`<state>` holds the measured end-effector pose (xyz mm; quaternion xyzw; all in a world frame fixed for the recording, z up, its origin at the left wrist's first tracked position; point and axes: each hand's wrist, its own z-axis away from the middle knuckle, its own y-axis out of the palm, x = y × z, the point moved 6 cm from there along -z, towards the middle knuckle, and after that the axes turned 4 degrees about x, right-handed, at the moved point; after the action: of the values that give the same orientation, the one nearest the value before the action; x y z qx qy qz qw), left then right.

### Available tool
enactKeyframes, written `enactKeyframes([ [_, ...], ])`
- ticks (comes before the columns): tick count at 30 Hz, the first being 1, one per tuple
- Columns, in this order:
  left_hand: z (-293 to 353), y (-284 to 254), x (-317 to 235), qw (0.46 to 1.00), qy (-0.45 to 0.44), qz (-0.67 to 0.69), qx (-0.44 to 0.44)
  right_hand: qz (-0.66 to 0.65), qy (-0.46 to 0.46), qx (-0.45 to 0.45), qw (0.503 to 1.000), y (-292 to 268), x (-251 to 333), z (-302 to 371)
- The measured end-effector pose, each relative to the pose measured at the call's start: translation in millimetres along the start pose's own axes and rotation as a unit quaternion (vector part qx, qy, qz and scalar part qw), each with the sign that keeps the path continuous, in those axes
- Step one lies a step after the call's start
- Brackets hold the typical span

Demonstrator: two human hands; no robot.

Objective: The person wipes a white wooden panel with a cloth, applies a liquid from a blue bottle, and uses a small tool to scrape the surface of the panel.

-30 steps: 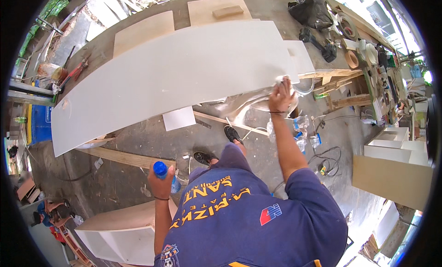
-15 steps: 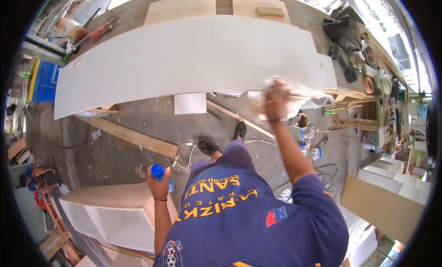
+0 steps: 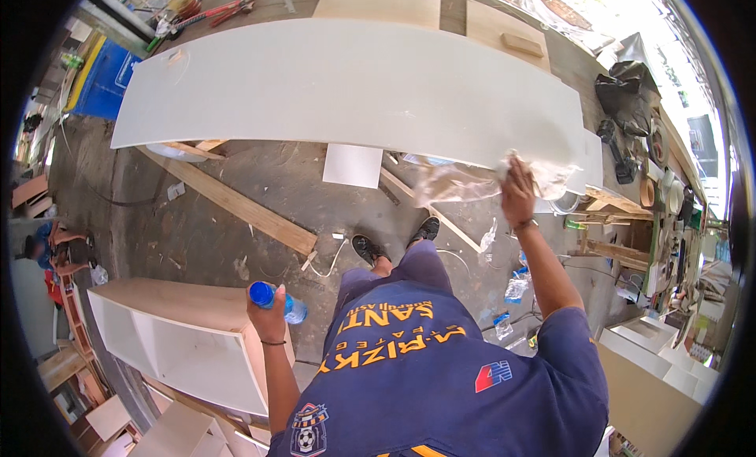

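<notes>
A long white panel [image 3: 339,87] lies in front of me, its near edge curved by the lens. My right hand [image 3: 517,197] grips a pale, crumpled cloth [image 3: 457,186] against the panel near its right end. Part of the cloth hangs past the near edge, to the left of the hand. Low on the left, my left hand [image 3: 268,321] is wrapped round a clear plastic bottle [image 3: 295,309] with a blue cap [image 3: 261,294], held tilted beside my body.
Below the panel, a wooden plank [image 3: 236,205] and a white sheet [image 3: 352,167] lie on the floor. An open white cabinet [image 3: 189,354] stands at lower left, another box unit [image 3: 646,386] at right. Plastic bottles [image 3: 516,287] litter the floor. Black bags [image 3: 626,94] and tape rolls [image 3: 672,195] sit at right.
The view has turned, so the panel appears further right and tilted. My right hand and the cloth, blurred before, show more sharply at the panel's edge. The bottle stays in my left hand.
</notes>
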<state>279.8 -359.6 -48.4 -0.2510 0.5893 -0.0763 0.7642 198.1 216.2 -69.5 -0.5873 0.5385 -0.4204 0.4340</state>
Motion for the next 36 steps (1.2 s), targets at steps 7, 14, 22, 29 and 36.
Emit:
enactKeyframes([
  [7,-21,-10,-1,0.996,0.060,-0.067,-0.023,-0.160,-0.158,-0.039,0.974,41,265,-134],
  [14,-37,-4,-41,0.995,0.076,0.066,-0.023,-0.064,-0.085,-0.010,0.994,39,131,-71],
  [22,35,-32,23,0.994,-0.055,-0.013,-0.096,0.002,-0.029,0.035,0.999,18,73,-44],
  [29,-34,-12,-56,0.993,0.079,0.008,-0.089,-0.117,-0.155,0.073,0.978,40,305,-173],
  [36,-101,41,-142,0.989,0.104,0.098,0.026,-0.199,-0.333,0.077,0.919,68,462,-270],
])
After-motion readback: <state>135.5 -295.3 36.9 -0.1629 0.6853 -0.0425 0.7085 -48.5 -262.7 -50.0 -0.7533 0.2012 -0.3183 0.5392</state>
